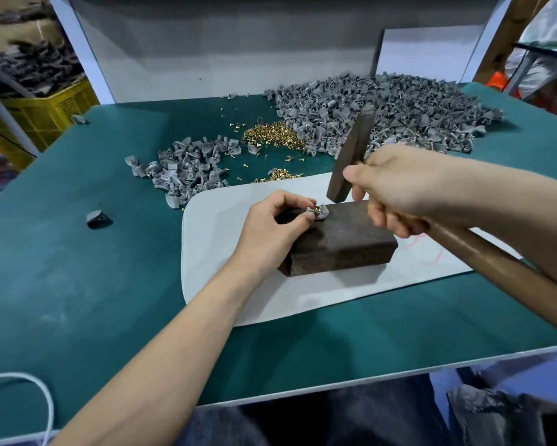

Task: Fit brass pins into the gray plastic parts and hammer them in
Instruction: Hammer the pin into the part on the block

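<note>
My left hand [272, 225] pinches a small gray plastic part [319, 214] on top of a dark metal block [344, 243]. A brass pin [316, 208] stands in that part. My right hand [399, 188] grips a hammer by its wooden handle [495, 262]. The dark hammer head [351, 159] hangs tilted just above and to the right of the part. It is not touching the part.
The block sits on a white mat [219, 239] on the green table [77, 252]. A large heap of gray parts [399, 111] lies at the back right, a smaller heap [187, 169] at the left. Loose brass pins [270, 135] lie between them. One gray part [97, 217] lies alone at the left.
</note>
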A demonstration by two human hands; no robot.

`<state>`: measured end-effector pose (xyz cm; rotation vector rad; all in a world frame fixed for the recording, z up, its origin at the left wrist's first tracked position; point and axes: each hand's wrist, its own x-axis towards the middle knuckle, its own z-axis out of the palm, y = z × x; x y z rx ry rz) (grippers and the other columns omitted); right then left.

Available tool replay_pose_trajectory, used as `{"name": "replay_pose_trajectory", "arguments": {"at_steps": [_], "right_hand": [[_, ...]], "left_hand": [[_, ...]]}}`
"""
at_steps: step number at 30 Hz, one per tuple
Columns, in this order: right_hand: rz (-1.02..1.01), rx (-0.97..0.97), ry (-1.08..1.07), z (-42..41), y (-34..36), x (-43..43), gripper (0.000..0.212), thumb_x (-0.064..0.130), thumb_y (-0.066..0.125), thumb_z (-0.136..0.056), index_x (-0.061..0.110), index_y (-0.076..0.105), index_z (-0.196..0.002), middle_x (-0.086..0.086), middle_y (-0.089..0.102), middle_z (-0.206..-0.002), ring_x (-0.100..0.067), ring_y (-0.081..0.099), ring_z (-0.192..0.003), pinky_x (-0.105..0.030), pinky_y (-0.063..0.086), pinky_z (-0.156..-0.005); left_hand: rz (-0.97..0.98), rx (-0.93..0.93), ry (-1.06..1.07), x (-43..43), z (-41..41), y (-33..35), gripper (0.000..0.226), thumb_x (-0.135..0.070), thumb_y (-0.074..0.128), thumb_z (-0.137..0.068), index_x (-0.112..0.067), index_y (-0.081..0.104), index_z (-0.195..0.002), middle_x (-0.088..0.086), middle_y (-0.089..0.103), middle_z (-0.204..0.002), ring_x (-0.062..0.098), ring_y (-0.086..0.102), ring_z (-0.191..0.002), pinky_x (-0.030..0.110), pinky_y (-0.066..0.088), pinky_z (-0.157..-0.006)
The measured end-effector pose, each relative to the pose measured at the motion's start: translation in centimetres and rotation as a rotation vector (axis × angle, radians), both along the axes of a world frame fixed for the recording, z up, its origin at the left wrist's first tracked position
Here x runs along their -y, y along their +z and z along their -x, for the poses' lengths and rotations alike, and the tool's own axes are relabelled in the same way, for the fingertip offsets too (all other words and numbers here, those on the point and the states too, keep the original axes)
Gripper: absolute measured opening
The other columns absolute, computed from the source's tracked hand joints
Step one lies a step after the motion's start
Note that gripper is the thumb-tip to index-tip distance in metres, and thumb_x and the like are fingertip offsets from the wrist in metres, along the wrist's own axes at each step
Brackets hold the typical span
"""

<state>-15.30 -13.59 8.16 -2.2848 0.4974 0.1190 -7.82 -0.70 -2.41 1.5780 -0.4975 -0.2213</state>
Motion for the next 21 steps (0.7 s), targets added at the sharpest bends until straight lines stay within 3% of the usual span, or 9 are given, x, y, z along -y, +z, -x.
{"name": "replay_pose_trajectory", "arguments": {"at_steps": [11, 15, 19, 21], "right_hand": [[0.193, -0.015, 0.049, -0.7, -0.2, -1.4, 0.04, 0.032, 0.032, -0.102, 0.007, 0.044, -0.074, -0.016, 0.044, -0.055, -0.023, 0.042, -0.041, -0.021, 0.03, -0.035], [0.198, -0.039, 0.059, -0.7, -0.6, -1.5, 0.039, 0.031, 0.032, -0.103, 0.007, 0.043, -0.074, -0.016, 0.043, -0.055, -0.021, 0.041, -0.04, -0.022, 0.03, -0.038], [0.212, 0.082, 0.016, -1.0, 0.8, -1.2, 0.039, 0.033, 0.034, -0.102, 0.006, 0.044, -0.076, -0.014, 0.044, -0.049, -0.021, 0.039, -0.034, -0.018, 0.029, -0.03], [0.28, 0.017, 0.043, -0.9, 0.0, -1.5, 0.039, 0.032, 0.032, -0.103, 0.005, 0.048, -0.08, -0.014, 0.048, -0.049, -0.023, 0.044, -0.035, -0.018, 0.032, -0.028]], "left_hand": [[-0.048, 0.0, 0.011, 0.1, -0.5, -0.3, 0.006, 0.004, 0.063, -0.085, -0.002, 0.066, -0.084, -0.001, 0.067, -0.096, -0.006, 0.061, -0.075, 0.009, 0.048, -0.075], [-0.044, -0.012, 0.006, 0.1, -0.5, -0.2, 0.009, 0.004, 0.064, -0.085, -0.004, 0.066, -0.081, -0.001, 0.066, -0.096, -0.001, 0.061, -0.077, 0.01, 0.048, -0.076], [-0.052, -0.031, 0.034, 0.1, -0.6, -0.4, 0.006, 0.001, 0.065, -0.085, -0.004, 0.069, -0.082, -0.002, 0.067, -0.1, 0.001, 0.062, -0.083, 0.01, 0.048, -0.079], [-0.051, -0.021, 0.03, 0.1, -0.7, -0.5, 0.006, 0.001, 0.065, -0.084, -0.003, 0.069, -0.083, 0.002, 0.068, -0.102, 0.006, 0.063, -0.085, 0.015, 0.05, -0.082]]}}
